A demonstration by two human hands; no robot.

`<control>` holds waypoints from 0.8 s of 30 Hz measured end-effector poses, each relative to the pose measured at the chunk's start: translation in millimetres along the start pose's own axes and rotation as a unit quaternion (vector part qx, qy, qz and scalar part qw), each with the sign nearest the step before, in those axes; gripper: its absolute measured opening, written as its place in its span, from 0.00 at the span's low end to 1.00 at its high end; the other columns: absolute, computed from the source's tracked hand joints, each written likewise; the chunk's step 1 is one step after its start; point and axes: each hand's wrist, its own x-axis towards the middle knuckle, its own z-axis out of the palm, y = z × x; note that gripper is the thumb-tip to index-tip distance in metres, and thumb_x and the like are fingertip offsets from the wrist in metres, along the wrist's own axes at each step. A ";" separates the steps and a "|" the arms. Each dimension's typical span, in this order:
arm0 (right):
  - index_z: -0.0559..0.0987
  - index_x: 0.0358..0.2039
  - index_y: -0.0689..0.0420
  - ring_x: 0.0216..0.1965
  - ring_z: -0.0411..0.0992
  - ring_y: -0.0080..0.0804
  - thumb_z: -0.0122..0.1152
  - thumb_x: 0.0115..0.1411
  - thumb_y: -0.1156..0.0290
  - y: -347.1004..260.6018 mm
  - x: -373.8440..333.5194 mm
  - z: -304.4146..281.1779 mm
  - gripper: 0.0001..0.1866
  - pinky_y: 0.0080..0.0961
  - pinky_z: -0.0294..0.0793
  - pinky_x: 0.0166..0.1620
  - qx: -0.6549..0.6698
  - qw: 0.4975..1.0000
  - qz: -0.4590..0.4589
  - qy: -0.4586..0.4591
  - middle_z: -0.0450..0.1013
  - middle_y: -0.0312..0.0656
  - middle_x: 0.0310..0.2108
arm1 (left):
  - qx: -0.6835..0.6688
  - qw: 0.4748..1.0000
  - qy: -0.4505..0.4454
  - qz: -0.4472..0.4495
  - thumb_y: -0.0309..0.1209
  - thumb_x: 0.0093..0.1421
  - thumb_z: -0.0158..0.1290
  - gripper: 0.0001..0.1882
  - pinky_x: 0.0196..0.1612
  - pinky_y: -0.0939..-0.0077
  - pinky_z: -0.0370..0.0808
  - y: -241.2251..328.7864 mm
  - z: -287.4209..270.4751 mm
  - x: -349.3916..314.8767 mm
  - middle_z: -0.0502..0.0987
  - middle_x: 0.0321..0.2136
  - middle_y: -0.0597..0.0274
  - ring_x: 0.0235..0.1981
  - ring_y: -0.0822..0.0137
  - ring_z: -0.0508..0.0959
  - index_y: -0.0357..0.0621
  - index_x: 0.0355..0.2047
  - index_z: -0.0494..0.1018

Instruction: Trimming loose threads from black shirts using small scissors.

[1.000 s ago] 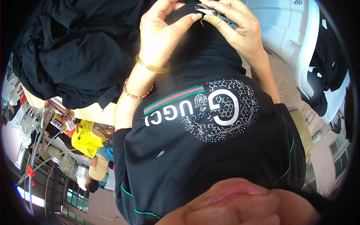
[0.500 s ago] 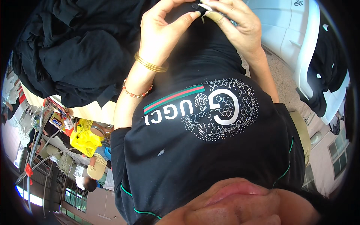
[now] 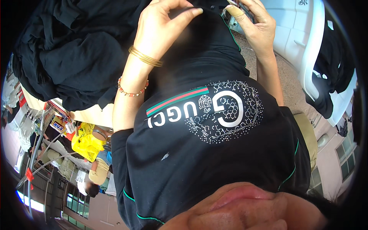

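My left hand (image 3: 163, 21) is at the top of the view, thumb and fingers pinched on the edge of a piece of black cloth (image 3: 212, 15). Gold bangles and a beaded bracelet circle that wrist. To its right, apart from it, my right hand (image 3: 260, 28) is closed around a small dark tool (image 3: 247, 12). Its kind is hard to make out, since the fingers and the upper edge hide most of it. A tan covering (image 3: 235, 10) wraps the right thumb tip. A large heap of black cloth (image 3: 80, 57) lies left of my left hand.
A pale table edge (image 3: 97, 116) shows under the heap. At the right, a white curved plastic surface (image 3: 314, 53) stands near more black cloth (image 3: 333, 69). Farther left are a yellow bag (image 3: 86, 143), metal rods (image 3: 36, 147) and another person (image 3: 99, 171).
My hands have moved apart from where they met. The right has gone right with the small tool; the left has shifted slightly left, still pinching the cloth. Green piping now shows between them.
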 end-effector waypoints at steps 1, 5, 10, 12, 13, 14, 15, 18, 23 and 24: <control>0.82 0.52 0.65 0.37 0.72 0.18 0.68 0.60 0.82 -0.6 -0.6 -2.3 0.18 0.14 0.71 0.42 -0.045 0.999 0.002 -0.011 0.73 0.36 0.39 | -0.087 0.992 -0.023 -0.087 0.24 0.61 0.64 0.08 0.37 0.81 0.73 -0.1 -1.1 0.6 0.76 0.30 0.67 0.37 0.75 0.76 0.38 0.41 0.80; 0.82 0.53 0.64 0.35 0.70 0.18 0.69 0.59 0.83 -10.8 1.3 5.4 0.20 0.14 0.70 0.41 -0.031 0.999 -0.026 -0.017 0.73 0.36 0.38 | -0.308 0.950 -0.045 0.040 0.26 0.67 0.55 0.11 0.57 0.79 0.70 -64.6 -4.8 10.7 0.80 0.44 0.65 0.49 0.74 0.78 0.37 0.48 0.79; 0.82 0.52 0.65 0.35 0.74 0.24 0.72 0.57 0.82 -17.6 7.2 11.7 0.21 0.19 0.73 0.38 -0.042 0.993 -0.106 -0.038 0.76 0.40 0.38 | -0.425 0.901 0.086 -0.002 0.26 0.68 0.51 0.15 0.62 0.71 0.71 -65.2 -10.3 3.9 0.81 0.50 0.56 0.54 0.65 0.79 0.32 0.51 0.78; 0.82 0.52 0.65 0.34 0.75 0.28 0.72 0.56 0.82 -19.1 10.3 11.8 0.21 0.21 0.73 0.38 -0.081 0.986 -0.139 -0.050 0.76 0.43 0.36 | -0.480 0.873 0.075 -0.029 0.26 0.68 0.50 0.15 0.62 0.71 0.71 -57.4 -12.2 0.3 0.81 0.50 0.55 0.54 0.63 0.79 0.32 0.51 0.78; 0.82 0.52 0.65 0.34 0.75 0.28 0.72 0.56 0.82 -19.7 12.4 12.9 0.21 0.21 0.73 0.38 -0.081 0.986 -0.142 -0.045 0.76 0.43 0.36 | -0.487 0.869 0.079 -0.033 0.26 0.68 0.50 0.15 0.62 0.70 0.72 -51.0 -9.0 -1.3 0.81 0.50 0.55 0.54 0.63 0.79 0.32 0.51 0.78; 0.82 0.52 0.65 0.34 0.75 0.28 0.72 0.56 0.82 -20.4 14.7 14.8 0.21 0.21 0.73 0.38 -0.079 0.985 -0.144 -0.049 0.76 0.42 0.36 | -0.493 0.865 0.082 -0.038 0.26 0.68 0.50 0.16 0.62 0.70 0.72 -45.1 -5.4 -2.1 0.81 0.50 0.55 0.54 0.63 0.79 0.32 0.51 0.78; 0.82 0.52 0.64 0.34 0.75 0.29 0.72 0.56 0.82 -21.7 16.9 16.6 0.21 0.21 0.73 0.38 -0.075 0.985 -0.147 -0.056 0.76 0.42 0.36 | -0.499 0.861 0.088 -0.043 0.26 0.67 0.50 0.16 0.61 0.70 0.72 -40.6 -4.6 -3.0 0.81 0.50 0.55 0.54 0.62 0.79 0.32 0.51 0.78; 0.82 0.52 0.64 0.35 0.74 0.28 0.72 0.56 0.82 -22.5 23.7 22.0 0.21 0.21 0.73 0.38 -0.067 0.981 -0.176 -0.050 0.76 0.41 0.36 | -0.519 0.852 0.069 -0.018 0.28 0.67 0.52 0.14 0.53 0.67 0.78 -40.6 -7.9 -7.2 0.81 0.48 0.59 0.51 0.63 0.80 0.37 0.50 0.78; 0.82 0.52 0.64 0.35 0.74 0.28 0.71 0.57 0.81 -20.5 27.1 25.1 0.21 0.21 0.73 0.40 -0.042 0.985 -0.161 -0.044 0.76 0.41 0.36 | -0.618 0.785 -0.004 -0.033 0.29 0.67 0.51 0.14 0.51 0.66 0.79 -43.5 -13.1 -4.2 0.81 0.48 0.58 0.49 0.62 0.81 0.38 0.50 0.77; 0.82 0.53 0.64 0.36 0.74 0.28 0.71 0.58 0.81 -19.8 27.3 25.4 0.21 0.21 0.73 0.40 -0.042 0.986 -0.152 -0.046 0.75 0.41 0.35 | -0.618 0.786 0.003 -0.037 0.30 0.67 0.50 0.14 0.51 0.66 0.79 -41.4 -13.0 -5.2 0.81 0.47 0.59 0.48 0.62 0.81 0.38 0.50 0.76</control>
